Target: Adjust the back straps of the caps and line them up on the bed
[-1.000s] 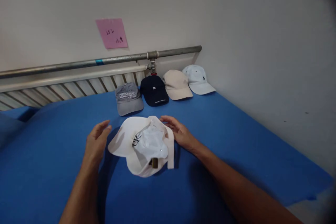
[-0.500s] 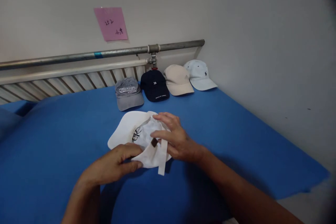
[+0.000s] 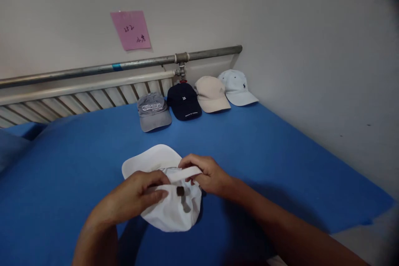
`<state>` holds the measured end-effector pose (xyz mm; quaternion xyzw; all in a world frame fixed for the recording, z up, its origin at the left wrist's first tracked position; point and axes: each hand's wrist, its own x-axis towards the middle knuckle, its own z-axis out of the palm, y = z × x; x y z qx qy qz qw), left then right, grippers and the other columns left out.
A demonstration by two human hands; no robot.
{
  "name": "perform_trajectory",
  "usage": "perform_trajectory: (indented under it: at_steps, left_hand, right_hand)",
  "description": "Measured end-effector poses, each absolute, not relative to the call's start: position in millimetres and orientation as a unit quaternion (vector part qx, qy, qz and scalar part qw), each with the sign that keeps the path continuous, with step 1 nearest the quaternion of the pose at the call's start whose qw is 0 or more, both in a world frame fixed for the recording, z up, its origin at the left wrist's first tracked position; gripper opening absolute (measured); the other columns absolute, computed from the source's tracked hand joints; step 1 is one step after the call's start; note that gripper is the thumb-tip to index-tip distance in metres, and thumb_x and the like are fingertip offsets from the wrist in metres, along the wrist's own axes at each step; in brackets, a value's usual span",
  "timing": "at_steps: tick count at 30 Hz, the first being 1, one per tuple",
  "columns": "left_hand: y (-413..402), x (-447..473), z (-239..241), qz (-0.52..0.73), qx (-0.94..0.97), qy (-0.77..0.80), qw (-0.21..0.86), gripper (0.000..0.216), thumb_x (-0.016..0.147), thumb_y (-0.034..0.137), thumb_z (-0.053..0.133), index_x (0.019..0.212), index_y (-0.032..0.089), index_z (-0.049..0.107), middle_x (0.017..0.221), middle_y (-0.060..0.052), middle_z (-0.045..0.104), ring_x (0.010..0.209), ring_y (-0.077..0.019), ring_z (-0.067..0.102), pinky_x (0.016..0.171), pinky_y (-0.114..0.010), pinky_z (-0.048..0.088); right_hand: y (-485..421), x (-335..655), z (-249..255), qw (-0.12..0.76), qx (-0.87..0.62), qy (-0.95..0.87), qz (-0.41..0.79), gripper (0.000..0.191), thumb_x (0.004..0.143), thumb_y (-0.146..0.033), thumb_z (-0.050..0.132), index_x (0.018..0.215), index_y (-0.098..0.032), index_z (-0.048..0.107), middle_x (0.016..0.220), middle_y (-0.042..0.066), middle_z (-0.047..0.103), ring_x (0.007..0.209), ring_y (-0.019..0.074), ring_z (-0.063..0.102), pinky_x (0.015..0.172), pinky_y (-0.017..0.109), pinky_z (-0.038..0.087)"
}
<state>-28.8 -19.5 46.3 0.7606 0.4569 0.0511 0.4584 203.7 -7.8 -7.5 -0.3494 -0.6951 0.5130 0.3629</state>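
Four caps sit lined up at twelve o'clock on the bed; the white cap isn't there yet. Left hand pinches its back, right hand grips the strap, dead centre.

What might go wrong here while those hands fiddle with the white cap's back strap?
The strap is pinched by the right hand away from its small dark buckle; it may slip free or twist. The left hand presses the white cap crown flat, so the soft fabric might crease. The cap's brim lies on the blue cover.
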Motion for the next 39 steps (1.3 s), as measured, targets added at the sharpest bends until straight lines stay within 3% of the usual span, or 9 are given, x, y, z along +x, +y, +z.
perform_trajectory:
  at_steps: [4,7,10,14,19,25,30,36,39]
  left_hand:
    - [-30.0,-24.0,51.5,0.05,0.777,0.486,0.398,0.016,0.088,0.025,0.048,0.089,0.021,0.063,0.079,0.001,0.063,0.067,-0.0131,0.053,0.06,-0.022,0.038]
    - [-33.2,-20.5,50.5,0.073,0.766,0.49,0.41,0.019,0.089,0.029,0.047,0.096,0.021,0.062,0.078,0.0,0.062,0.064,-0.0138,0.052,0.056,-0.022,0.037]
    - [-30.3,-17.6,45.4,0.076,0.736,0.501,0.448,0.03,0.086,0.041,0.055,0.108,0.022,0.062,0.072,0.001,0.059,0.057,-0.0131,0.046,0.05,-0.022,0.033]
    - [-19.9,-19.1,36.1,0.109,0.684,0.475,0.543,0.028,0.082,0.038,0.063,0.104,0.022,0.067,0.088,-0.002,0.065,0.07,-0.0156,0.056,0.059,-0.022,0.041]
    - [-10.2,-20.0,25.9,0.212,0.561,0.477,0.642,0.034,0.076,0.029,0.071,0.11,0.023,0.066,0.105,-0.004,0.067,0.087,-0.0181,0.061,0.075,-0.027,0.047]
    - [-7.7,-11.8,22.1,0.28,0.491,0.48,0.671,0.032,0.071,0.029,0.078,0.101,0.021,0.069,0.098,-0.003,0.07,0.081,-0.0148,0.062,0.073,-0.025,0.047]
    - [-7.5,-7.8,23.2,0.296,0.458,0.496,0.675,0.034,0.07,0.032,0.079,0.098,0.018,0.068,0.091,-0.003,0.07,0.074,-0.0145,0.063,0.068,-0.026,0.048]
    - [-4.2,-3.8,17.6,0.315,0.457,0.499,0.666,0.031,0.068,0.033,0.08,0.091,0.017,0.068,0.084,-0.002,0.069,0.069,-0.0141,0.062,0.065,-0.026,0.046]
    - [-4.1,-3.7,15.3,0.309,0.454,0.504,0.666,0.033,0.069,0.035,0.079,0.094,0.018,0.067,0.081,0.0,0.068,0.065,-0.0129,0.06,0.061,-0.024,0.044]
  right_hand:
    - [-6.0,203.6,4.2,0.424,-0.282,-0.537,0.672,0.015,0.073,-0.019,0.064,0.087,-0.018,0.058,0.078,-0.001,0.065,0.065,0.0119,0.063,0.064,0.027,0.049]
    - [-2.2,204.8,7.4,0.452,-0.236,-0.47,0.721,0.017,0.079,-0.029,0.059,0.093,-0.02,0.055,0.07,-0.003,0.062,0.046,0.0087,0.054,0.048,0.024,0.045]
    - [1.0,202.8,2.6,0.422,-0.334,-0.501,0.678,0.018,0.086,-0.034,0.052,0.097,-0.02,0.056,0.057,-0.008,0.051,0.038,0.0051,0.033,0.039,0.019,0.03]
    - [2.0,199.6,-4.5,0.314,-0.452,-0.63,0.547,0.026,0.073,-0.026,0.072,0.096,-0.019,0.061,0.065,-0.006,0.052,0.057,0.0069,0.044,0.052,0.019,0.033]
    - [4.8,209.5,-1.8,0.23,-0.36,-0.593,0.682,0.038,0.066,-0.026,0.077,0.101,-0.02,0.064,0.072,-0.006,0.057,0.055,0.0048,0.045,0.05,0.018,0.033]
    - [5.2,217.6,1.3,0.286,-0.263,-0.515,0.764,0.012,0.071,-0.024,0.069,0.077,-0.015,0.062,0.053,-0.008,0.053,0.042,0.0044,0.042,0.044,0.018,0.035]
    - [-5.6,212.2,6.6,0.257,-0.264,-0.605,0.706,0.014,0.072,-0.025,0.071,0.081,-0.016,0.066,0.067,-0.003,0.061,0.059,0.0077,0.054,0.057,0.021,0.043]
    - [-21.3,224.6,27.6,0.447,-0.197,-0.772,0.406,0.009,0.082,-0.015,0.056,0.086,-0.018,0.063,0.086,0.004,0.068,0.085,0.0158,0.063,0.083,0.034,0.046]
    - [-37.2,238.6,39.3,0.37,-0.171,-0.869,0.28,0.024,0.078,-0.008,0.047,0.093,-0.021,0.061,0.095,0.005,0.069,0.092,0.0175,0.063,0.092,0.041,0.041]
